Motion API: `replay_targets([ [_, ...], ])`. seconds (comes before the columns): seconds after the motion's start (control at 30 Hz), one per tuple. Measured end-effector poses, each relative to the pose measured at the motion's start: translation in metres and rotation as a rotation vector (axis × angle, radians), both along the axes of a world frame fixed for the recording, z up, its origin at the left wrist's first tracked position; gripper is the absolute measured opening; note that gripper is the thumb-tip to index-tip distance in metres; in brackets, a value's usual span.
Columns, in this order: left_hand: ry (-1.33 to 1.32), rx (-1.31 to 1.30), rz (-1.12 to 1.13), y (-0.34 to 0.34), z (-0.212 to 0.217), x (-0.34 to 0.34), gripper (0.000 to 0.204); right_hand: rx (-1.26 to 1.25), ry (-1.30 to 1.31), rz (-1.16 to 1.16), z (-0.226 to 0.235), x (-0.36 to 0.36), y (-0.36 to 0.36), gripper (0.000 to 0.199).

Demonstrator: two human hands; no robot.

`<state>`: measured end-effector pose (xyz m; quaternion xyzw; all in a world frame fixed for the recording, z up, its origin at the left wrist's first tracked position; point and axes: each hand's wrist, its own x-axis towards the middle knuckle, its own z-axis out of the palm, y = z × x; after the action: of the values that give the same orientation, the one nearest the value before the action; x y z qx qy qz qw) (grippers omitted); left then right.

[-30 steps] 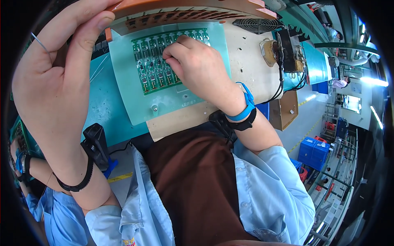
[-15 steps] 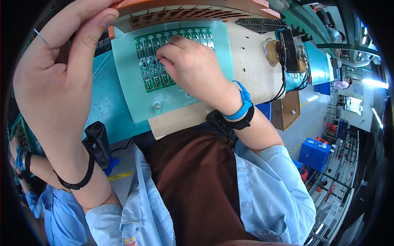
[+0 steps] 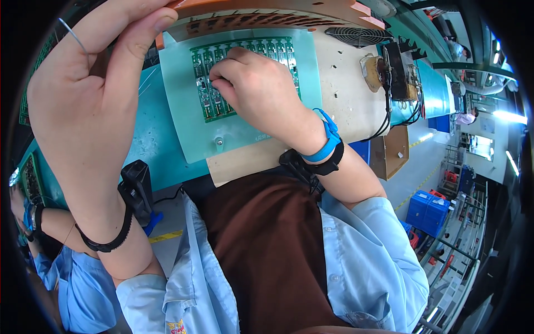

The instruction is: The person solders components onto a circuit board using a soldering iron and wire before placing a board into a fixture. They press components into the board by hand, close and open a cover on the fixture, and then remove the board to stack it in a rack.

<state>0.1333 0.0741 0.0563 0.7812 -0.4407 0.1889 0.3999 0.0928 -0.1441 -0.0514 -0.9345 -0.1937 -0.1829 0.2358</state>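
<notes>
A green circuit board panel (image 3: 208, 100), made of several narrow strips with small parts, lies on a pale green plate (image 3: 178, 111). My right hand (image 3: 256, 83), a blue band and a black strap at its wrist, is over the panel. Its thumb and fingers are pinched above the left strips, and whatever is between them is hidden. My left hand (image 3: 83, 111) is raised at the left, thumb and forefinger closed beside an orange bin rack (image 3: 267, 21). A thin metal wire (image 3: 72, 36) sticks out by its fingers; what it belongs to is hidden.
A round black fan grille (image 3: 359, 37) and a dark device with cables (image 3: 401, 75) are at the back right. Below the table's right edge is a cardboard box (image 3: 389, 151). At the lower left, another person's arm (image 3: 58, 225) is beside a second board (image 3: 30, 177).
The view has shifted slightly, so the bench appears further right. Relative to the board, my right fingertips are a little further left. Both hands keep their pinch.
</notes>
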Motion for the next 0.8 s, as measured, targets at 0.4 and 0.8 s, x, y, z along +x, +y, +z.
replay_targets([
  [0.4, 0.313, -0.369, -0.03, 0.006, -0.054, 0.022, 0.026, -0.04, -0.015, 0.078, -0.001, 0.003, 0.002, 0.009],
  [0.8, -0.078, 0.107, 0.189, 0.004, -0.015, 0.011, 0.025, 0.033, -0.07, 0.008, 0.011, -0.011, -0.008, 0.014],
])
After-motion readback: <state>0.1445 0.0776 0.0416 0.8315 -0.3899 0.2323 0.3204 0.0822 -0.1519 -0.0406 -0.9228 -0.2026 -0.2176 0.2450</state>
